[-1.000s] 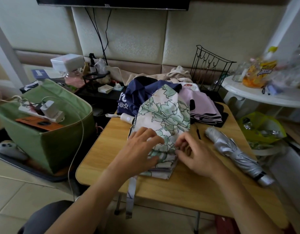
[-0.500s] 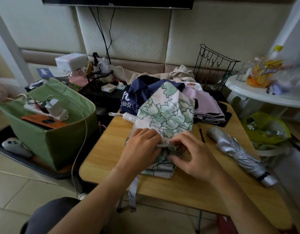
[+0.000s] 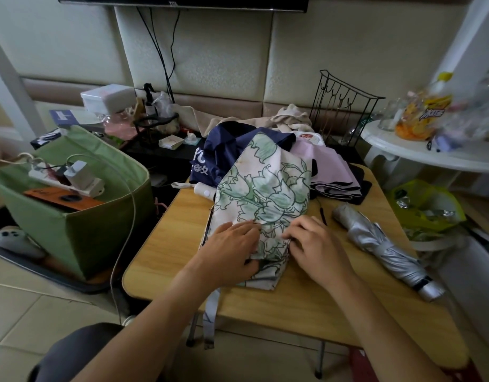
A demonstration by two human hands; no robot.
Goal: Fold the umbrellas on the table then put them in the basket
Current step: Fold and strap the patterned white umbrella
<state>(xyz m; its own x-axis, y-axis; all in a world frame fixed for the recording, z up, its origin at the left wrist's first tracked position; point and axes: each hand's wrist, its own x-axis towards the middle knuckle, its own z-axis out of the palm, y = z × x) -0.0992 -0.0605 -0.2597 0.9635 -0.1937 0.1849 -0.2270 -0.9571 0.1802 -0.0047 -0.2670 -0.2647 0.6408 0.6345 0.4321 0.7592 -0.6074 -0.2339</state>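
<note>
A floral umbrella (image 3: 262, 194), white with green flower outlines, lies part-folded at the middle of the wooden desk (image 3: 166, 244), its canopy rising toward the wall and its narrow end toward the person. The left hand (image 3: 229, 249) rests on the near-left part of that canopy, fingers fairly straight and laid flat across the cloth, thumb tucked under the fabric edge. The right hand (image 3: 317, 249) sits just right of it on the same umbrella, fingers curled and pinching a fold of the fabric at the near-right edge. The two hands are close together, with a strip of patterned cloth between them. A grey strap (image 3: 210, 318) from the floral umbrella hangs over the near edge of the desk.

Right of the floral umbrella, apart from it, a silver umbrella (image 3: 381, 246) lies rolled and tied, slanting toward the near-right corner of the desk. Behind the floral umbrella, a navy umbrella (image 3: 224, 150) with white lettering lies crumpled, and a white handle (image 3: 203, 190) pokes out at its left. Behind and to the right of the floral umbrella lies a pink umbrella (image 3: 331, 166) with a dark lining, loosely gathered.

Left of the desk, on the floor, stands a green fabric basket (image 3: 100, 230); a white power strip (image 3: 64, 180) with a charger and an orange flat thing (image 3: 61, 199) rest across its top. A black wire rack (image 3: 345, 106) stands behind the pink umbrella.
</note>
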